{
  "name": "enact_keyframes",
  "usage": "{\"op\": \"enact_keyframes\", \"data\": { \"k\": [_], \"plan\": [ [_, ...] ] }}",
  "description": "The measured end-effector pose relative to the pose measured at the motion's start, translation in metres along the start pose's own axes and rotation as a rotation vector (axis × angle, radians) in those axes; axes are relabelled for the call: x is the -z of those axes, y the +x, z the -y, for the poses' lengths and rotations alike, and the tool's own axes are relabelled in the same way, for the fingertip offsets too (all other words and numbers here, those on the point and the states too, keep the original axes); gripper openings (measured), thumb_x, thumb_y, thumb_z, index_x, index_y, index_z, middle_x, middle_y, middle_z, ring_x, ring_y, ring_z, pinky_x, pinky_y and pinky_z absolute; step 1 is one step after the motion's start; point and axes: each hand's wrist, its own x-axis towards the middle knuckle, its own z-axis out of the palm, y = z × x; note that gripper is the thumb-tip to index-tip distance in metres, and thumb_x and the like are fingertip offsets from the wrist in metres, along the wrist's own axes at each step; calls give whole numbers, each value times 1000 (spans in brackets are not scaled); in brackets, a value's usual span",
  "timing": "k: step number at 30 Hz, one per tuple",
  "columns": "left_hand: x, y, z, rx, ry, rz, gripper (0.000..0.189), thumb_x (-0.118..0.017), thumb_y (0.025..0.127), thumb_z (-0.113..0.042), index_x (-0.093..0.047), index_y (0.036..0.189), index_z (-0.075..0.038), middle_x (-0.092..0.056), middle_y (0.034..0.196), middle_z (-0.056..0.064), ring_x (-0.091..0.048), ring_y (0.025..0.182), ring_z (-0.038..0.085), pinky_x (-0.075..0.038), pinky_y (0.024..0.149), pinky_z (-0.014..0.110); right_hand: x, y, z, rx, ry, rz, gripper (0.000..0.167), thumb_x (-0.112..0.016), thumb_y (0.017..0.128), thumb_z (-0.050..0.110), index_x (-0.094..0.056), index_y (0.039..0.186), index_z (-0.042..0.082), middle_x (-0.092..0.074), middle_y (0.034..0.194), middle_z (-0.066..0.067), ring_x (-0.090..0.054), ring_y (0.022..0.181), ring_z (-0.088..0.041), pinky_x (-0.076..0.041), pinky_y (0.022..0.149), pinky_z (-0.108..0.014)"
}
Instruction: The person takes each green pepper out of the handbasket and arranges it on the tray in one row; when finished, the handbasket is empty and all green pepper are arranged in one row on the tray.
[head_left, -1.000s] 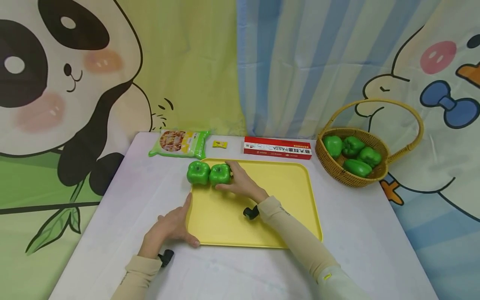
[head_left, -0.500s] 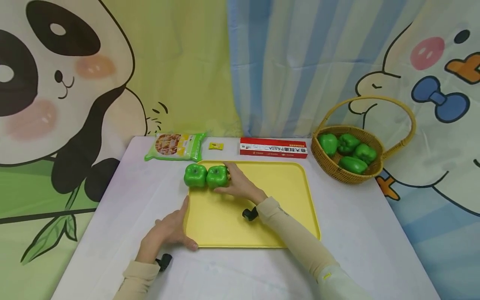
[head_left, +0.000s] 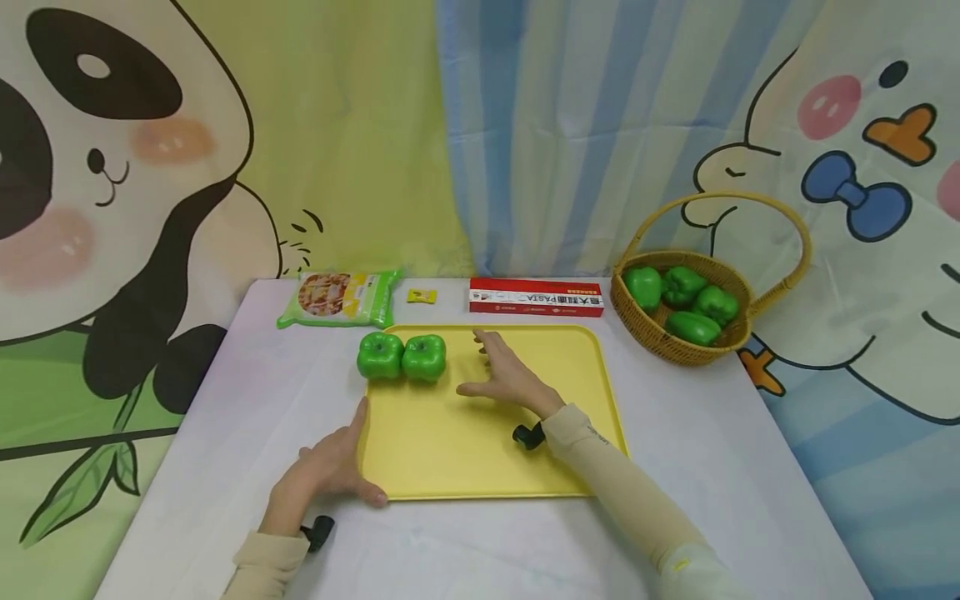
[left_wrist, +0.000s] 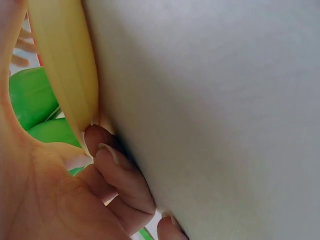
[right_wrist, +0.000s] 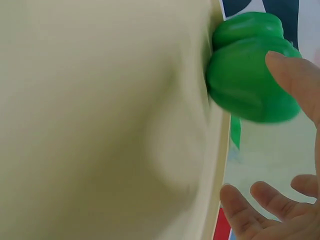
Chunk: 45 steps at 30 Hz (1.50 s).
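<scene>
At the near-left corner of a yellow tray (head_left: 450, 450) on a white table (head_left: 480, 554), a person's left hand (head_left: 330, 467) braces the rim, its fingers loosely bent against the edge rather than clenched. The right hand (head_left: 515, 382) hangs above the tray, fingers spread, released and holding nothing. Toward the far-left corner, the inner green pepper (head_left: 424, 358) sits beside the outer green pepper (head_left: 379, 355); whether the outer one overhangs the rim cannot be told. Good form here probably means a steady brace on the tray and a straight, unhurried retreat of the right hand, since a brushing thumb could roll these smooth, rounded shapes. Behind lie a snack packet (head_left: 336, 298), a small yellow packet (head_left: 422, 296), a pasta box (head_left: 536, 297) and, far right, a basket (head_left: 660, 343) of green vegetables (head_left: 692, 328)
</scene>
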Motion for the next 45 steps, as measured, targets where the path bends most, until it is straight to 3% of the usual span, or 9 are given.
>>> {"op": "enact_keyframes", "data": {
  "k": [10,20,27,33,37,45],
  "plan": [
    [-2,-1,2,-1,13,-5,169,-92,42,-70,9,160,-4,-45,147,37,-47,132,57,-19,91,93,41,-26,-27,-56,-43,-75,101,-79,82,52,-22,159,19,-31,159,-12,-46,140,-41,-46,110,-57],
    [0,-1,-1,1,12,1,169,-92,42,-70,9,160,-5,-43,148,37,-46,133,57,-19,91,93,90,-46,-48,-87,-121,-198,90,-75,86,52,-33,156,16,-30,157,-17,-51,127,-45,-50,100,-58],
    [-1,0,2,7,15,19,169,-91,42,-72,9,160,-6,-42,149,38,-46,133,58,-18,91,93,115,-61,-63,-140,-159,-243,90,-73,87,55,-32,157,18,-27,161,-17,-37,144,-45,-44,106,-64],
    [-2,0,2,5,24,15,168,-91,42,-71,10,161,-6,-42,148,39,-46,133,58,-19,91,93,140,-71,-73,-167,-167,-311,88,-71,89,53,-33,156,12,-29,158,-20,-43,136,-45,-44,106,-62],
    [-2,-2,1,6,20,18,168,-91,43,-71,10,161,-6,-43,148,38,-46,133,58,-20,91,93,156,-80,-81,-198,-188,-368,88,-70,89,54,-35,155,8,-31,158,-21,-37,142,-45,-37,111,-67],
    [1,-4,-2,16,16,19,167,-91,43,-71,10,161,-6,-45,147,37,-47,133,56,-19,93,92,185,-102,-102,-280,-283,-481,82,-65,94,51,-37,151,-1,-41,149,-27,-39,136,-48,-34,110,-68]
  ]
}}
